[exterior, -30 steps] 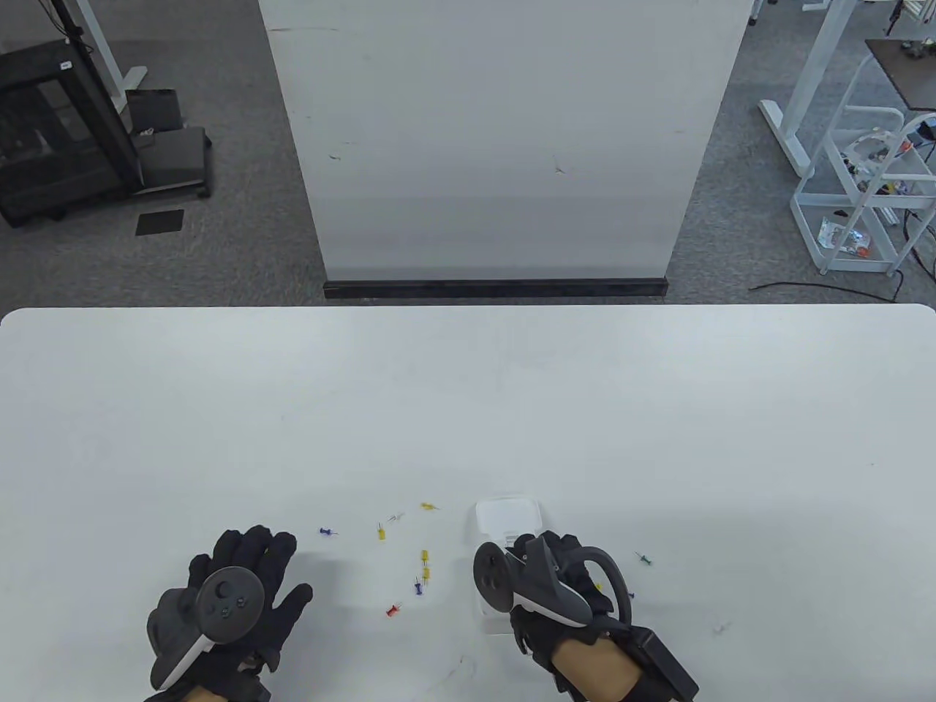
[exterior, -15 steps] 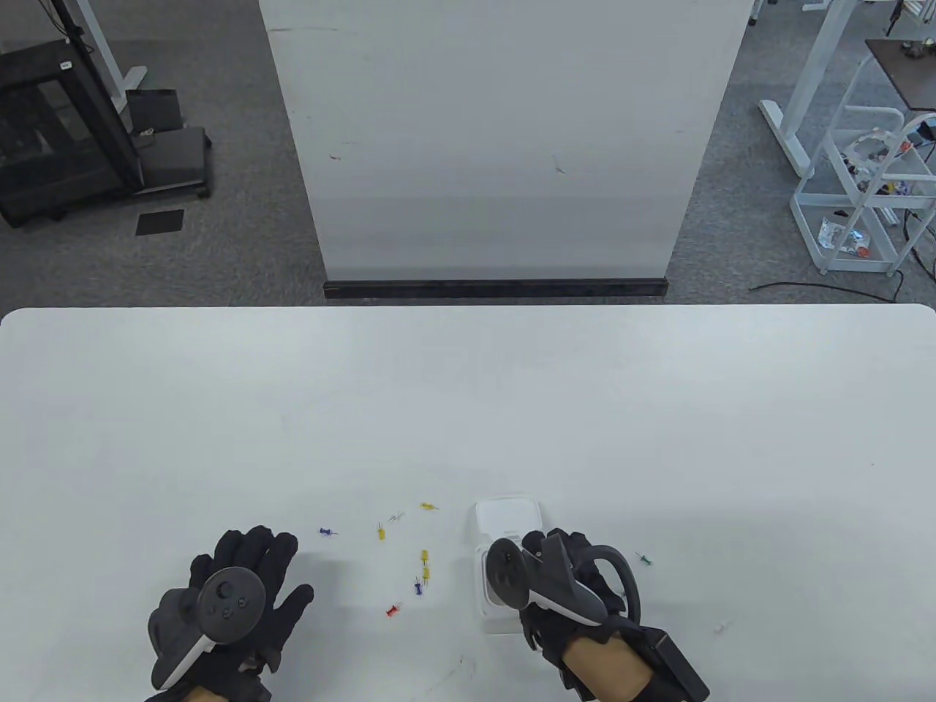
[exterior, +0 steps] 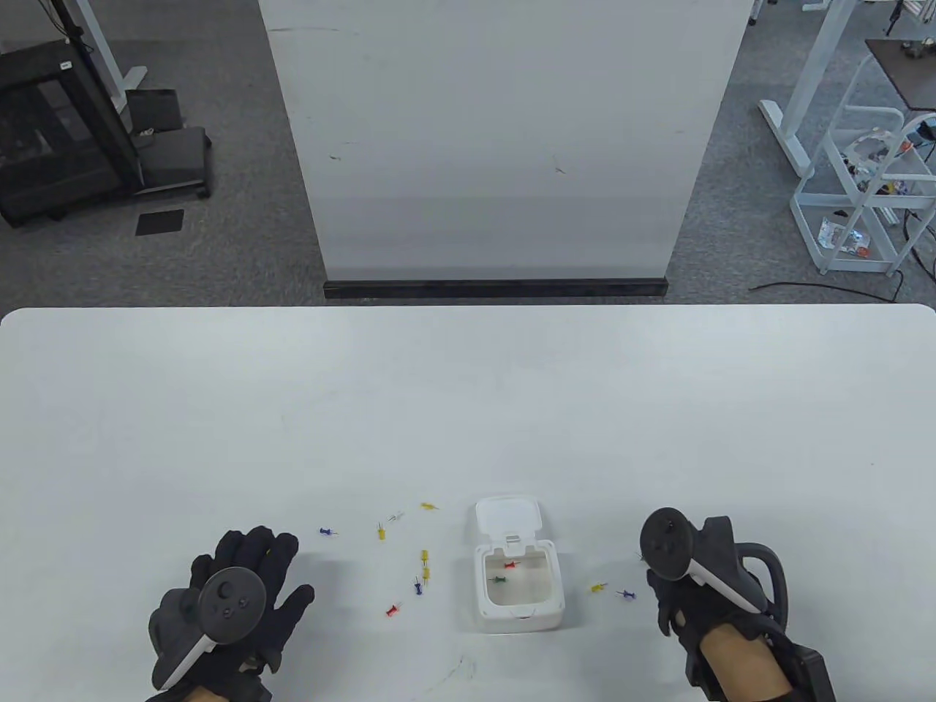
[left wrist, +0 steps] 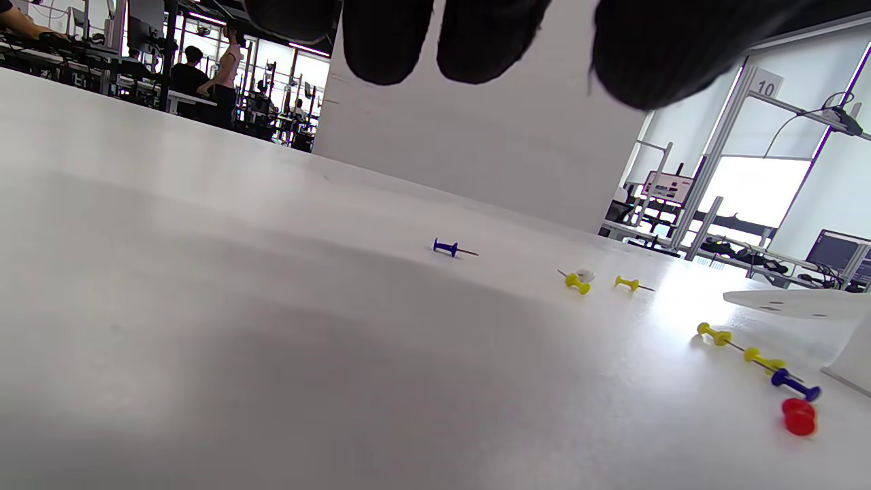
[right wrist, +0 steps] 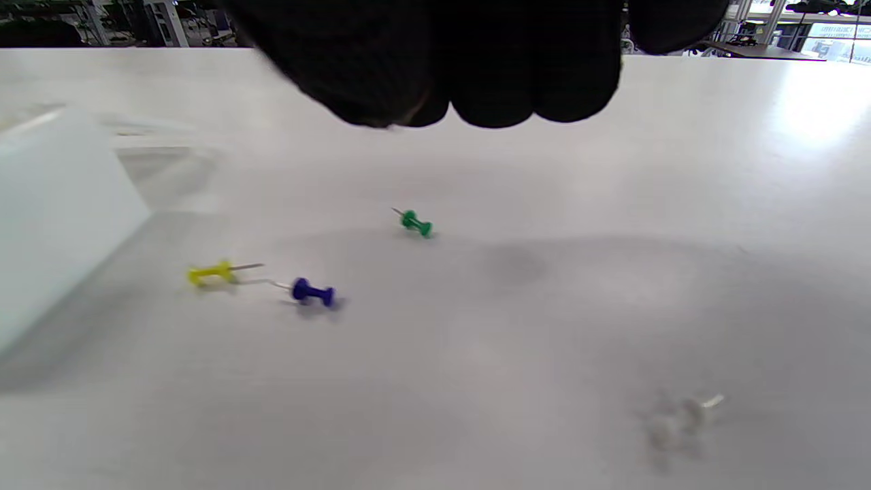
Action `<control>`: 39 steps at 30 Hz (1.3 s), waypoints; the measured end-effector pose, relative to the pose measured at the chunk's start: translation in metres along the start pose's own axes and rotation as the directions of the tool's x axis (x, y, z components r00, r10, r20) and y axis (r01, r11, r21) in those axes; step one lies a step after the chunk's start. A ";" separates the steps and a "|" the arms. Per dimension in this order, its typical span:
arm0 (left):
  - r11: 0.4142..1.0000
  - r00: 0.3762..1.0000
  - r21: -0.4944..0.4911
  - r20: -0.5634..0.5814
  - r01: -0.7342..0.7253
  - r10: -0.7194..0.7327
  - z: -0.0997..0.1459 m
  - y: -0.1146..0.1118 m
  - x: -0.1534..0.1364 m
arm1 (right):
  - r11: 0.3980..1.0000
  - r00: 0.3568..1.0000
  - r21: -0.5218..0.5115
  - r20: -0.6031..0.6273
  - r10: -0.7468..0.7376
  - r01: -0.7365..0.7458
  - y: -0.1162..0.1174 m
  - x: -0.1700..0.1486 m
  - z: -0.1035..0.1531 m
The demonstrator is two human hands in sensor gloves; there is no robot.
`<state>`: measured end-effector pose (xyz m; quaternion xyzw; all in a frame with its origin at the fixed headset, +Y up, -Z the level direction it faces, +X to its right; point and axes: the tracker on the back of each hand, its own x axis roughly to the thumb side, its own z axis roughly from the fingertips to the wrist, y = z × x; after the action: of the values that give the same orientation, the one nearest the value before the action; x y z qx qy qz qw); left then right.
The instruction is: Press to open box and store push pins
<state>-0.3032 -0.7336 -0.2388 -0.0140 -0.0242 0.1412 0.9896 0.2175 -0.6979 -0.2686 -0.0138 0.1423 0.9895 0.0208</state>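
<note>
The white box (exterior: 521, 613) stands open on the table, its lid (exterior: 509, 518) flipped back. A red pin (exterior: 510, 564) and a green pin (exterior: 499, 580) lie inside it. My left hand (exterior: 281, 567) rests flat on the table left of the pins, fingers spread and empty; its fingertips (left wrist: 388, 41) hang over bare table. My right hand (exterior: 664, 601) hovers right of the box, holding nothing that I can see. In the right wrist view its fingertips (right wrist: 490, 88) are above a green pin (right wrist: 415, 223), with a yellow pin (exterior: 599, 587) and a blue pin (exterior: 626, 594) just to its left.
Several loose pins lie left of the box: blue (exterior: 328, 531), yellow (exterior: 381, 531), yellow (exterior: 429, 506), yellow (exterior: 425, 564), blue (exterior: 418, 587), red (exterior: 394, 609). A clear pin (right wrist: 680, 412) lies near my right hand. The table's far edge (exterior: 468, 308) is well behind.
My right hand has left the box and moved right, uncovering the open box with the two pins inside. The left hand has not moved.
</note>
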 end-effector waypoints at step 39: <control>1.000 1.000 -0.022 -0.007 -0.013 0.013 -0.001 -0.001 0.001 | 0.986 0.985 0.004 -0.045 0.164 -0.164 0.053 -0.039 0.008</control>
<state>-0.3014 -0.7346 -0.2399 -0.0256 -0.0222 0.1472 0.9885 0.2544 -0.7477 -0.2448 -0.0244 0.1434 0.9873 -0.0638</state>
